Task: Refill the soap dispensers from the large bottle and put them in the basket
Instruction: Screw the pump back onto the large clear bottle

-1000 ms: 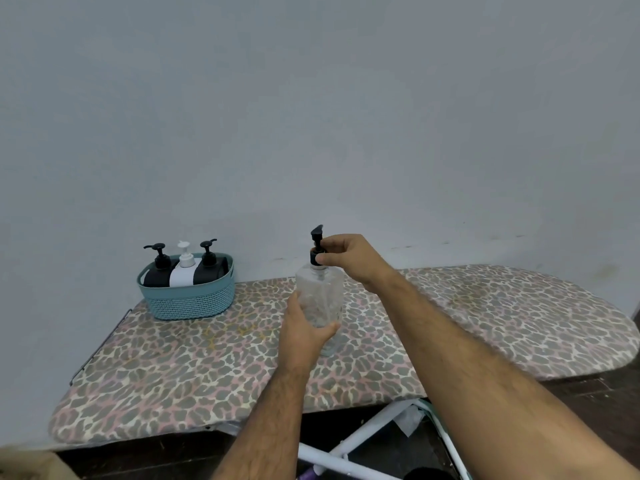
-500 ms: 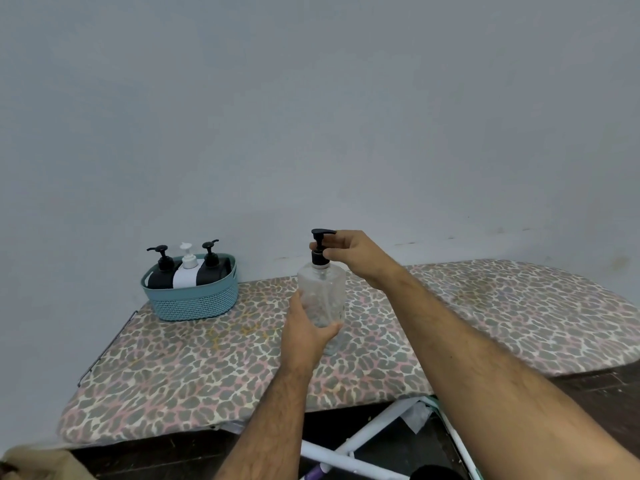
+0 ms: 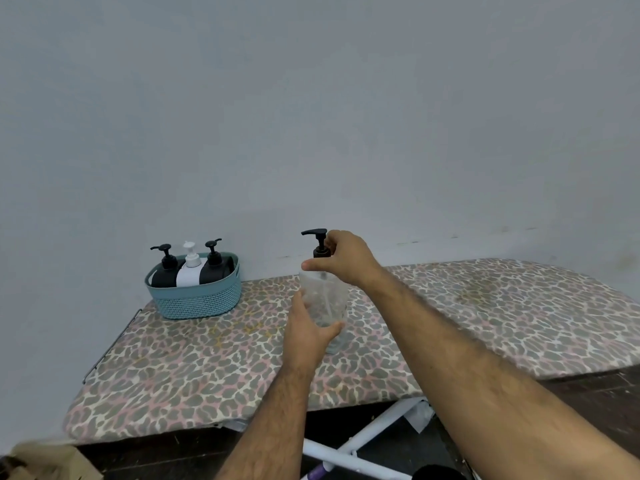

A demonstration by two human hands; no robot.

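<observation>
Soft, even, dimmish light; faint shadows; wide-angle bending at edges; slight blur.

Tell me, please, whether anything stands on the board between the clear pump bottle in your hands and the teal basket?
Nothing visible does: the ironing board is bare between the clear pump bottle and the basket. Three dispensers fill the basket side by side, so room looks tight.

A home laundry corner — a leopard-print ironing board (image 3: 485, 306) against a bare painted wall (image 3: 311, 116).
</observation>
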